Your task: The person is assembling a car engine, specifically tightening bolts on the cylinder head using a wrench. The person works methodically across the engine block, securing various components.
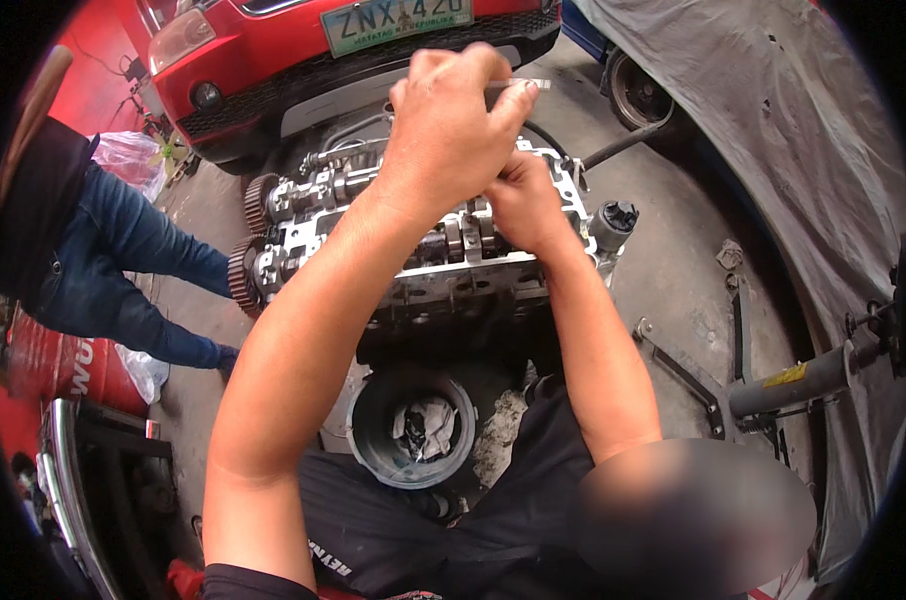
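An engine cylinder head point(518, 270) with exposed camshafts and two toothed cam pulleys point(243, 272) at its left end is in front of me. Above its middle, my left hand point(448, 125) is closed, thumb and fingers pinching a thin, flat metal strip point(533, 85) that sticks out to the right. My right hand point(528, 210) is lower, close beside the left wrist and over the camshafts. Its fingers are curled together; what they hold, if anything, is hidden. A black round cap point(618, 217) tops a cylindrical part at the engine's right end.
A dark bucket point(358, 440) with crumpled rags stands between my legs and the engine. Another person in jeans point(123, 240) stands at left. Beyond the engine is a red vehicle point(243, 50). A metal stand with legs point(803, 385) and a grey cover point(773, 110) occupy the right.
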The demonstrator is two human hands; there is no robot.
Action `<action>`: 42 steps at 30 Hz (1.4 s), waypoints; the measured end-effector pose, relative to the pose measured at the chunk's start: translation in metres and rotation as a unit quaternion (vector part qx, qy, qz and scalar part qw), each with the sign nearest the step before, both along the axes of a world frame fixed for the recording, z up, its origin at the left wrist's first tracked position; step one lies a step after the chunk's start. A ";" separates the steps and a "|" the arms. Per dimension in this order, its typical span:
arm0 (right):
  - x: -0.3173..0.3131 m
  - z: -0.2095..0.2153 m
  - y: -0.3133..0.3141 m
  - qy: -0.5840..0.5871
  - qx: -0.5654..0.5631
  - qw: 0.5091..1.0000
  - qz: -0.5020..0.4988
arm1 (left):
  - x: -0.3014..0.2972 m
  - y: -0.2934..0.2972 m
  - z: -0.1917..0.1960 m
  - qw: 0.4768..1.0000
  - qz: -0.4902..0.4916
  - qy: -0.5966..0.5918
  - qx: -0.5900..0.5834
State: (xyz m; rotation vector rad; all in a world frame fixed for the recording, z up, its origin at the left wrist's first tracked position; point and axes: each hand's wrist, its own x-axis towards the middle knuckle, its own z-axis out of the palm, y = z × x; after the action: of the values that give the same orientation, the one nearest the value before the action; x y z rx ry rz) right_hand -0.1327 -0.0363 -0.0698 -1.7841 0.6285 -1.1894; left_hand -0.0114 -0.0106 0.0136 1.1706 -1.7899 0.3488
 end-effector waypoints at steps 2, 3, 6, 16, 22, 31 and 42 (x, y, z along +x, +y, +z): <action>-0.005 0.019 0.013 -0.015 -0.010 1.000 -0.002 | -0.007 0.019 0.009 0.996 0.030 0.063 -0.063; -0.005 0.023 0.020 -0.064 0.008 0.998 0.021 | -0.008 0.029 0.014 0.990 0.042 0.104 -0.081; -0.009 0.015 0.018 -0.097 0.075 0.992 0.040 | 0.003 0.037 0.015 0.981 0.077 0.171 -0.046; 0.005 -0.010 0.032 -0.037 0.082 0.995 -0.032 | -0.006 0.043 -0.011 0.839 -0.092 0.469 0.261; 0.000 -0.021 0.024 -0.013 0.095 0.995 -0.038 | 0.023 0.015 0.024 0.869 -0.101 0.123 0.468; -0.007 -0.017 0.014 0.002 0.109 0.993 0.038 | 0.029 0.008 0.057 0.869 0.017 -0.464 0.168; -0.006 -0.009 0.031 0.115 -0.056 0.988 -0.083 | -0.011 0.042 -0.038 0.961 0.226 -0.072 -0.143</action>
State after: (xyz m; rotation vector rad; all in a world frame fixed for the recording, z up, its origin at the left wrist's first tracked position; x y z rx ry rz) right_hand -0.1384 -0.0056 -0.0792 -2.0147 0.8737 -1.1555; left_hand -0.0228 0.0317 -0.0244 1.3619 -1.5113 0.9503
